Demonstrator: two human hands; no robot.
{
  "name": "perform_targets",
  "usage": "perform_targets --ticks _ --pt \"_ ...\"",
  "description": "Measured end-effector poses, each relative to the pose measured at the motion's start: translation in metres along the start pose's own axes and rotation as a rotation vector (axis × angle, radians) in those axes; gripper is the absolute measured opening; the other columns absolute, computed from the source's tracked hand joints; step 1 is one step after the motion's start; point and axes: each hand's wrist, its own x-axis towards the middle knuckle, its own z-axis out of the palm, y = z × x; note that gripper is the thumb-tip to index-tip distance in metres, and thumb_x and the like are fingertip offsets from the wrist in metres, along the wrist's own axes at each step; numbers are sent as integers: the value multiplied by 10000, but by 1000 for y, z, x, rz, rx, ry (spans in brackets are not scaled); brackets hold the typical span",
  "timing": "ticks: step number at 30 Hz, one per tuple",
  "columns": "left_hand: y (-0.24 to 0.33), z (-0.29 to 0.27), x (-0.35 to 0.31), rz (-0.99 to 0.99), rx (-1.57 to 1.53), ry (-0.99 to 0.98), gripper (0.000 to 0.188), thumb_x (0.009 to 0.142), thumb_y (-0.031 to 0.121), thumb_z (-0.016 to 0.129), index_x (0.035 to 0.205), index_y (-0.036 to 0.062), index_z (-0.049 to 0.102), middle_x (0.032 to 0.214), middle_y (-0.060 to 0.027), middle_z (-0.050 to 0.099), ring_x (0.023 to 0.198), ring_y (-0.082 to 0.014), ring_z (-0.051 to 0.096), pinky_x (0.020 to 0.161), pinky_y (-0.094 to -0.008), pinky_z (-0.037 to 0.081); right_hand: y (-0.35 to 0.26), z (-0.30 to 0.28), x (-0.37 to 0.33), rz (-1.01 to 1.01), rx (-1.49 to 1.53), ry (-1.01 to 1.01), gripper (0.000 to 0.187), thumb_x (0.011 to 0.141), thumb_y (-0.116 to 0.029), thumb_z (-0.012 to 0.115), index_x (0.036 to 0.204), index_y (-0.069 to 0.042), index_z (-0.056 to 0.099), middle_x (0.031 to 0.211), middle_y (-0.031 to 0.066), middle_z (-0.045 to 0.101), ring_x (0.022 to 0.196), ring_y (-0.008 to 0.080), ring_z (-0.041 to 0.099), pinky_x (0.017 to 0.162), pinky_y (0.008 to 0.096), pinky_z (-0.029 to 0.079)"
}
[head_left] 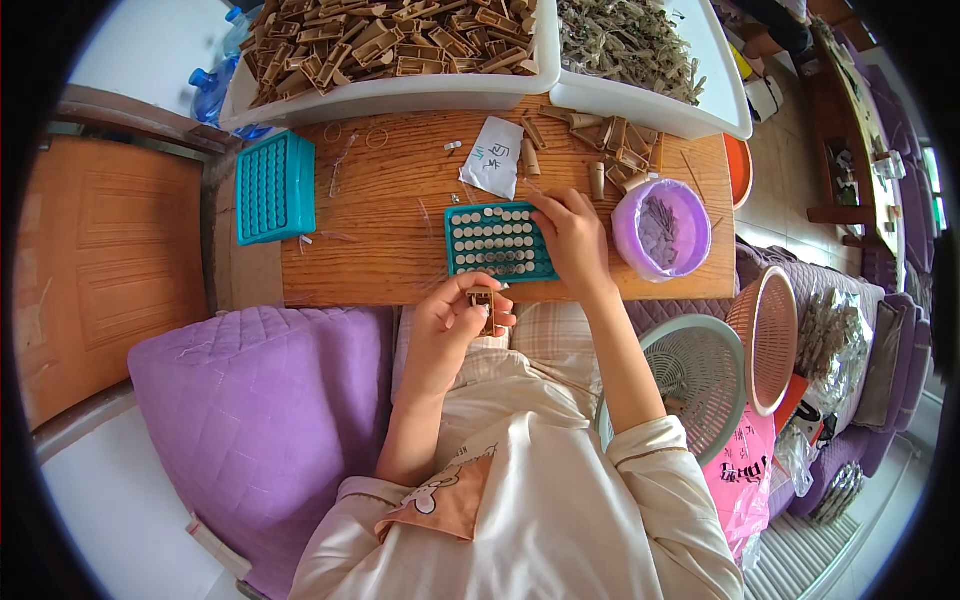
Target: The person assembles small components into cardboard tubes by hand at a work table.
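My left hand [452, 318] is closed around a small brown plastic casing [483, 298], held at the table's front edge above my lap. Inside the casing's hollow side, near my thumb, is a small pale part. My right hand [575, 240] reaches over the right end of a teal tray [450, 240], its fingers curled together at the far right corner. What those fingertips hold, if anything, is too small to make out. Rows of small round, whitish pieces [487, 230] fill the tray's holes.
A second teal tray [275, 190] stands at the left. White bins of brown casings [400, 45] and greyish bundled parts [630, 50] sit at the back. Loose casings [625, 145], a paper slip [492, 158] and a purple-lined tub [660, 230] lie around. Plastic baskets [690, 365] stand right.
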Motion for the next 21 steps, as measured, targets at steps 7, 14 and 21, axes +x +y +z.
perform_targets --ticks 7,14,21 --pt "3 1 1 -32 33 2 251 780 38 416 1012 -13 494 845 -105 585 745 -180 603 656 -276 499 -2 0 4 -122 -62 -60 119 687 -23 606 804 -42 596 833 65 554 778 245 537 654 320 455" --pt "3 3 2 -10 -5 -36 264 816 65 480 1064 -26 478 888 -102 576 772 -158 588 676 -261 487 -48 -33 -7 -180 243 161 162 621 13 649 756 -29 569 855 93 577 732 239 578 619 293 471" --pt "2 9 2 13 -47 -56 267 840 16 460 1101 -39 450 940 -81 563 805 -113 568 700 -223 477 -76 -51 -25 -440 263 2 186 591 -9 653 756 -18 567 866 74 577 733 215 570 633 307 464"
